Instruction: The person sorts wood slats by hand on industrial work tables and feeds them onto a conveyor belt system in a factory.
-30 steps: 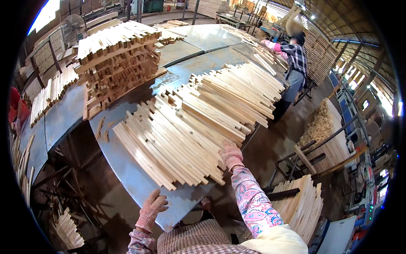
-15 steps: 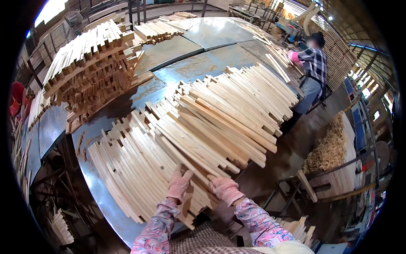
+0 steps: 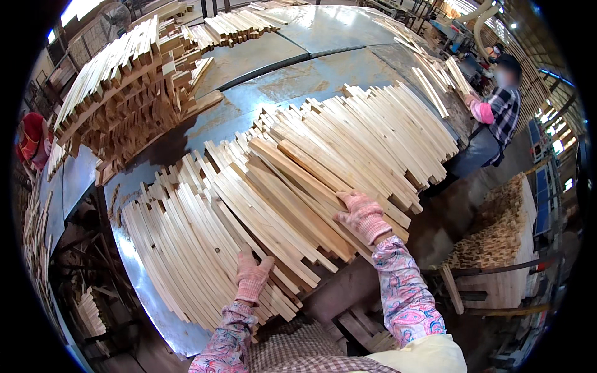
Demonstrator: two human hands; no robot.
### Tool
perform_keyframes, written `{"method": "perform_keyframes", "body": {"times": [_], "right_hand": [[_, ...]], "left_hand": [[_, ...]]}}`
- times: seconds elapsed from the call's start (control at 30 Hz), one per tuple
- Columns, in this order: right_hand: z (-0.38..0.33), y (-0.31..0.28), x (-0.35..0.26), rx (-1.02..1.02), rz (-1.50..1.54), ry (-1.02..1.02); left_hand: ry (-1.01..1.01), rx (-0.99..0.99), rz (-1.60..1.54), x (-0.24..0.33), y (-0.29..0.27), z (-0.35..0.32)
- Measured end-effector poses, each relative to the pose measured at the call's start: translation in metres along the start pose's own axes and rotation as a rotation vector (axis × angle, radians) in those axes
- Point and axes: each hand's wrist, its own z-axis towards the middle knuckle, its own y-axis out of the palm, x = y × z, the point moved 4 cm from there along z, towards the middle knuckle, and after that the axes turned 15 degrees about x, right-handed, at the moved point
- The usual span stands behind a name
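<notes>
Long pale wooden strips (image 3: 186, 242) lie side by side in a wide, uneven row on a metal-topped table. My left hand (image 3: 254, 275), in a pink knit glove, rests on the strips near the front edge, beside a narrow gap, its fingers and thumb apart. Farther right, my right hand (image 3: 362, 217), gloved the same way, has its fingers and thumb about a browner wooden strip (image 3: 298, 177) near that strip's close end. The fingertips' undersides are hidden.
A tall stack of wooden strips (image 3: 118, 93) stands at the back left of the metal table (image 3: 267, 59). At the right, a person in a checked shirt (image 3: 504, 102) handles strips. A bundle of wood (image 3: 497, 230) sits lower right; a red item (image 3: 31, 140) shows far left.
My right hand has moved right and away from me, onto the browner strips. My left hand has shifted slightly left. The view has turned a little; the person at right now holds strips up.
</notes>
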Motion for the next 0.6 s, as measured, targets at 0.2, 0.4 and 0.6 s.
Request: {"method": "perform_keyframes", "body": {"times": [0.2,0.4,0.6], "right_hand": [[0.01,0.006,0.019,0.12,0.09,-0.106],[0.014,0.007,0.005,0.136,-0.138,-0.125],[0.016,0.007,0.017,0.097,-0.035,-0.183]], "left_hand": [[0.089,0.135,-0.021,-0.004,0.0,0.005],[0.004,0.071,0.092,0.009,-0.002,0.015],[0.021,0.004,0.102,0.002,0.026,0.024]]}}
